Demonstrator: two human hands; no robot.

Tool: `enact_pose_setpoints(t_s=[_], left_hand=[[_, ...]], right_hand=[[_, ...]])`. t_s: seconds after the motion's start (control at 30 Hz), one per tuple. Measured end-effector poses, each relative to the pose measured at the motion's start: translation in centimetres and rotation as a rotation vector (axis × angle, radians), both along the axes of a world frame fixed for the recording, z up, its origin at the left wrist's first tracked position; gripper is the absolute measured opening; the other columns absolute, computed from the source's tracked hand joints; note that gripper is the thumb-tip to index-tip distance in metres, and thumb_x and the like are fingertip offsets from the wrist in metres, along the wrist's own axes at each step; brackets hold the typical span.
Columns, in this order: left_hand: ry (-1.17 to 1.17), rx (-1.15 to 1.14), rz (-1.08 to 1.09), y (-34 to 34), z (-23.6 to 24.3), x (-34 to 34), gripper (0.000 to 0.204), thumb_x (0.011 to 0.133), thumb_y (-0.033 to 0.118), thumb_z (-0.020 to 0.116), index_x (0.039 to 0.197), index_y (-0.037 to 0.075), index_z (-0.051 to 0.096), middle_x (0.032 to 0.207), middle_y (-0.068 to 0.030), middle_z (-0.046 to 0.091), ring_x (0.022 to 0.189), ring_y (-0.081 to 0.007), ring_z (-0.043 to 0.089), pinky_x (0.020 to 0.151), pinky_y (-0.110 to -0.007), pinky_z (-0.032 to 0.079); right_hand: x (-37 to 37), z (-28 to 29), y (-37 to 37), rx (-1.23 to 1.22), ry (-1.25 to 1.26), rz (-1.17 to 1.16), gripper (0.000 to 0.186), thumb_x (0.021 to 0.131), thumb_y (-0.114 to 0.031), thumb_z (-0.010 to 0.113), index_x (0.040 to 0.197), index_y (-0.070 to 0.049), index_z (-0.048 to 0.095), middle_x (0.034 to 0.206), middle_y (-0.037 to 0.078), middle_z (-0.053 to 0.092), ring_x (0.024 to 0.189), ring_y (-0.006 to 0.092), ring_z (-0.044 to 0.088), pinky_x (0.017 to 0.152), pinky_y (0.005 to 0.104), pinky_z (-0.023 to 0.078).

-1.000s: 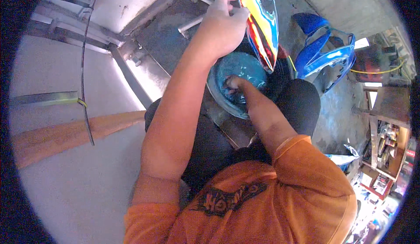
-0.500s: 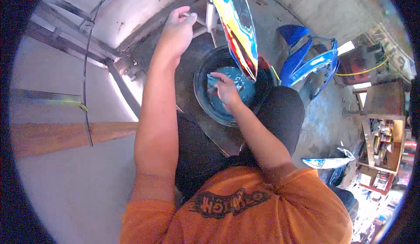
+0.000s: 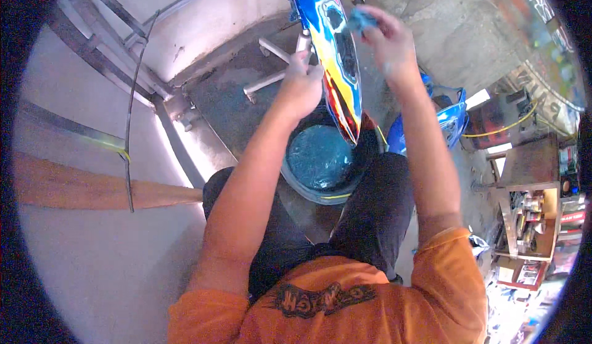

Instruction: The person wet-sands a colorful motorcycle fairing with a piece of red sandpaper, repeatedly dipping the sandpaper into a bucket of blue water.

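Observation:
A long glossy motorcycle body panel (image 3: 336,51), painted blue, yellow, red and black, stands upright in front of me, its pointed end down over a bucket. My left hand (image 3: 302,88) is at its left edge, fingers bent around the rim and partly hidden. On the other side, my right hand (image 3: 393,45) is raised beside the panel's upper part. It pinches a small, crumpled blue-grey piece (image 3: 362,20), cloth or abrasive sheet; blur hides which. The dark round bucket (image 3: 320,197) between my knees holds bluish water (image 3: 317,156).
A pale metal stand (image 3: 268,85) is behind the panel. Blue fairing parts (image 3: 453,122) lie on the floor at right, partly behind my right forearm. Farther right are a wooden shelf (image 3: 546,220) with small items and a yellow hose (image 3: 505,132). A wall and metal frame (image 3: 92,45) border the left.
My right hand has risen from the bucket to the panel's right side with the blue-grey piece. My left hand has come down and right onto the panel's left edge.

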State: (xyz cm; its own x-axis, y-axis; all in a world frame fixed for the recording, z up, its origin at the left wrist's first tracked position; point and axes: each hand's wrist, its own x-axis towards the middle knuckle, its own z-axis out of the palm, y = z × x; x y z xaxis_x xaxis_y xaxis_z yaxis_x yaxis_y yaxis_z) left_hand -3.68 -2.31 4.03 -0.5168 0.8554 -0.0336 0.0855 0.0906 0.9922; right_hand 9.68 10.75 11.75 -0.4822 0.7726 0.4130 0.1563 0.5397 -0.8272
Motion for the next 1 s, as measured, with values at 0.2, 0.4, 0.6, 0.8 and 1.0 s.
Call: enact_pose_setpoints(t_s=[0.2,0.4,0.6,0.8,1.0], left_hand=[[-0.312,0.135,-0.063,1.9,-0.7,2.2,0.049,0.106,0.024,0.046,0.145,-0.005,0.042,0.138,-0.019,0.058,0.129,-0.0264,0.054,0.112,-0.035,0.037],[-0.285,0.064,-0.026,1.6,-0.1,1.8,0.054,0.103,0.028,0.052,0.146,-0.005,0.04,0.134,-0.0241,0.058,0.124,-0.0304,0.058,0.107,-0.039,0.042],[-0.388,-0.024,-0.058,0.7,1.2,1.4,0.05,0.103,0.041,0.047,0.146,0.016,0.044,0.14,-0.0094,0.055,0.123,-0.0281,0.054,0.098,-0.051,0.041],[-0.353,-0.002,-0.077,0.6,0.9,1.2,0.048,0.103,0.039,0.047,0.146,0.016,0.045,0.141,-0.0101,0.055,0.124,-0.0282,0.053,0.1,-0.05,0.042],[-0.38,0.02,-0.087,0.7,0.5,1.2,0.05,0.103,0.039,0.05,0.145,0.014,0.045,0.141,-0.0107,0.055,0.125,-0.0284,0.053,0.101,-0.051,0.041]], right_hand=[[-5.5,2.8,6.1,0.597,-0.314,-0.069,0.026,0.09,-0.015,0.066,0.114,-0.011,0.075,0.1,0.02,0.074,0.095,0.0292,0.073,0.086,0.0378,0.055],[-7.0,0.4,10.3,0.827,-0.441,0.112,0.022,0.088,-0.016,0.071,0.106,-0.005,0.075,0.115,0.02,0.07,0.094,0.0383,0.07,0.086,0.0422,0.055],[-6.1,-0.6,8.9,0.746,-0.443,0.067,0.022,0.087,-0.016,0.073,0.104,-0.002,0.072,0.104,0.02,0.07,0.089,0.0371,0.069,0.081,0.0429,0.055],[-2.6,-1.9,4.6,0.668,-0.472,0.094,0.02,0.086,-0.017,0.074,0.097,0.0,0.069,0.095,0.02,0.069,0.086,0.0359,0.068,0.076,0.0426,0.053],[5.3,-8.8,-2.7,0.358,-0.448,0.075,0.014,0.087,-0.015,0.07,0.092,-0.002,0.07,0.094,0.019,0.065,0.086,0.0388,0.065,0.076,0.0458,0.053]])
